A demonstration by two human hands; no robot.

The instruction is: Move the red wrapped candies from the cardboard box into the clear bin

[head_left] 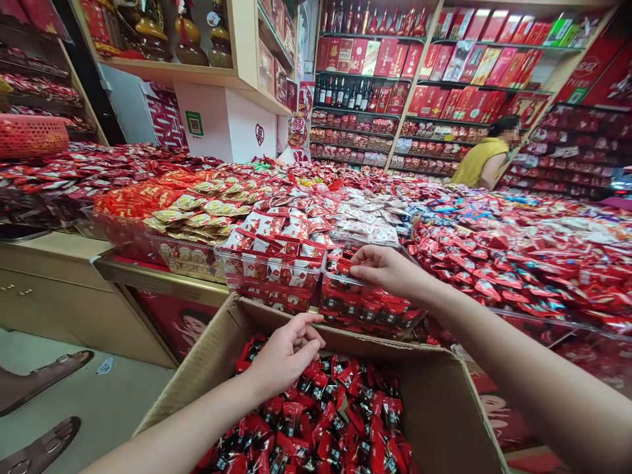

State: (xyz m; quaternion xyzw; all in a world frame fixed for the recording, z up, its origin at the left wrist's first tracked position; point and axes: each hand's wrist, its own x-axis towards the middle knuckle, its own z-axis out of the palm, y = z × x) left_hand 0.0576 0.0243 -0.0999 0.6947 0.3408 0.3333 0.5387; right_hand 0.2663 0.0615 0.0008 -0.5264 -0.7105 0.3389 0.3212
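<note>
Head view shows the cardboard box (437,411) near the wearer, with many loose red-and-black packets (340,424) spread across its inside. Just beyond the box's far wall stands a clear tub (355,288), and the packets seen through its front lie in fairly even rows. The right hand (395,271) reaches past the box's far rim to the top of that tub, thumb and fingers drawn nearly together at a red packet (342,265); whether they are clamped on it or only touching it, I cannot tell. The left hand (284,355) hangs over the box, close to its far wall, with fingers loosely curled and the index finger apart from the thumb; I cannot tell whether anything sits inside the curl. As for progress, the front rows of the tub look laid and its near-left top looks well stocked, while the hand and forearm hide part of the rest. Judging by the loose packets covering the inside of the box, plenty remains there unsorted. Beyond the box's far-left corner, a neighbouring tub (276,289) is heaped above its rim with red-and-white packets (291,227), so it looks fully stocked.
</note>
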